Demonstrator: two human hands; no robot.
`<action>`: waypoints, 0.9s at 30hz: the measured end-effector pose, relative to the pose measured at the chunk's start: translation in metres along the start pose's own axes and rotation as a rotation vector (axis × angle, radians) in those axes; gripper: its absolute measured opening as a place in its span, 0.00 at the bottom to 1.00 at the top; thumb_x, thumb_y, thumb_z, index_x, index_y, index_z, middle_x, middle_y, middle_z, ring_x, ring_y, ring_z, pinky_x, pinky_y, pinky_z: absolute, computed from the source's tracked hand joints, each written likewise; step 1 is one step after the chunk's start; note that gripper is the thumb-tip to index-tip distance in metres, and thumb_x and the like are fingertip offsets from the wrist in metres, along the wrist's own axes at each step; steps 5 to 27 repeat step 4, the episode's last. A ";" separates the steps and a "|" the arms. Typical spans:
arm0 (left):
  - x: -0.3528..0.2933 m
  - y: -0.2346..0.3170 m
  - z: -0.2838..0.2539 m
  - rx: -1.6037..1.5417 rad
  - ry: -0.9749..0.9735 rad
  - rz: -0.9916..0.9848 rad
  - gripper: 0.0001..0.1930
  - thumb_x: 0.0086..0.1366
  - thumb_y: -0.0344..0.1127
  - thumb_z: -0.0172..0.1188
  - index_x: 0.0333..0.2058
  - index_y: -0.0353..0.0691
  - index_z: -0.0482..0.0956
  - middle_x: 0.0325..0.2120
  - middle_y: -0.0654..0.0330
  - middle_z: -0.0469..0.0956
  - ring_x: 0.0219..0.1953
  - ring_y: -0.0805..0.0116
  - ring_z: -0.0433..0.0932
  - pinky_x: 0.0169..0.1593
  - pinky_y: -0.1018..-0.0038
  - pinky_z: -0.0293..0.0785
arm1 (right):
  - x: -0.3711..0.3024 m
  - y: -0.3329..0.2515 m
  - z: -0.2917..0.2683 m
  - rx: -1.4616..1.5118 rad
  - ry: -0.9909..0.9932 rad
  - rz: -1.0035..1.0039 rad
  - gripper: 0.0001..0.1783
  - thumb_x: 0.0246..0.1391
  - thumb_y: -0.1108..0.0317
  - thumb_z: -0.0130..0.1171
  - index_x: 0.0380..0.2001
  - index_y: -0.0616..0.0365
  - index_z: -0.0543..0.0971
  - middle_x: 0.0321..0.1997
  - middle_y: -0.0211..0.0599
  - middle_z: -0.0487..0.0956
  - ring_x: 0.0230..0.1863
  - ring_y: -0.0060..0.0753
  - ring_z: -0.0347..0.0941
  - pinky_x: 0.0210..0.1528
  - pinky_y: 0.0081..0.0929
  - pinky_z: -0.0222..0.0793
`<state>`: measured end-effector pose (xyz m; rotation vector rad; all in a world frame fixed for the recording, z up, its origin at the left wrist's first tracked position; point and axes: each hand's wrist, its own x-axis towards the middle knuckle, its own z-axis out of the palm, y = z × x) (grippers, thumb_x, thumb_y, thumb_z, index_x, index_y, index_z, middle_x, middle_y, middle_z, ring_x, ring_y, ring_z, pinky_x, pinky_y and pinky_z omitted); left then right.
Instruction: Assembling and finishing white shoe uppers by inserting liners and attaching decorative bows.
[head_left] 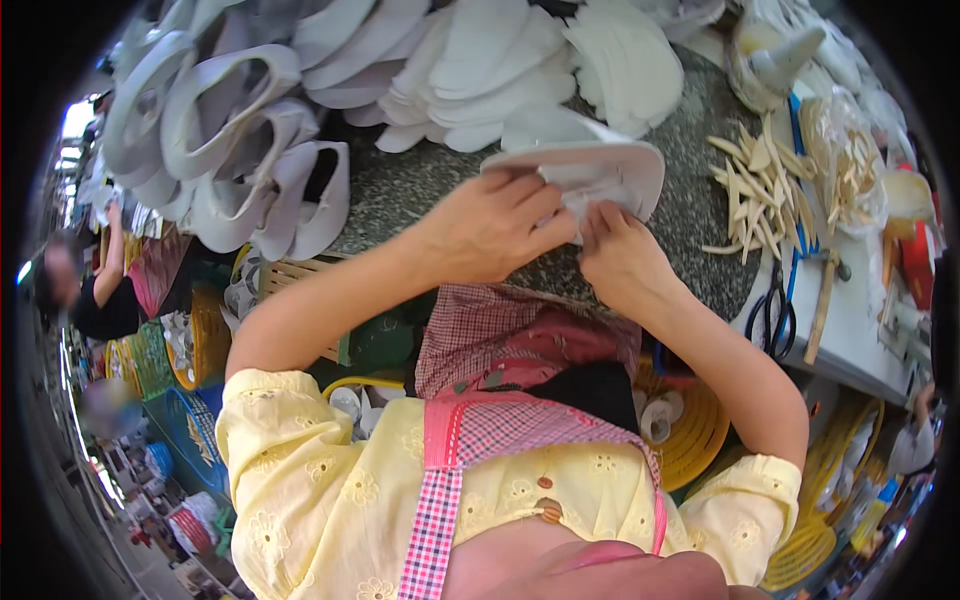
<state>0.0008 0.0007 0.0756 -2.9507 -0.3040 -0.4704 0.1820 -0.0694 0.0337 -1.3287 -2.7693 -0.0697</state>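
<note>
Above the near edge of a dark speckled stone worktop point(385, 200), both my hands hold a white shoe upper point(635, 165) with a smooth rounded edge. My left hand point(490, 228) has its fingers curled around the near left side of it. My right hand point(625, 250) pinches the folded material on its underside, close to the left fingertips. The fingertips are partly hidden by the piece. Just beyond it lie fanned stacks of flat white shoe-shaped pieces point(490, 70).
Looped white shoe uppers point(225, 125) are piled at the left. To the right lie thin cream strips point(755, 185), black-handled scissors point(770, 318), a hammer point(822, 305) and a plastic bag point(850, 160). Yellow baskets point(695, 430) stand below; another person point(95, 280) is at far left.
</note>
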 end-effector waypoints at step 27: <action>-0.051 0.022 0.019 0.114 0.062 -0.111 0.16 0.37 0.35 0.57 0.29 0.44 0.66 0.34 0.59 0.69 0.39 0.64 0.71 0.43 0.67 0.67 | 0.031 -0.005 -0.009 0.103 0.002 0.051 0.11 0.37 0.64 0.57 0.18 0.62 0.79 0.26 0.45 0.74 0.40 0.43 0.67 0.37 0.32 0.67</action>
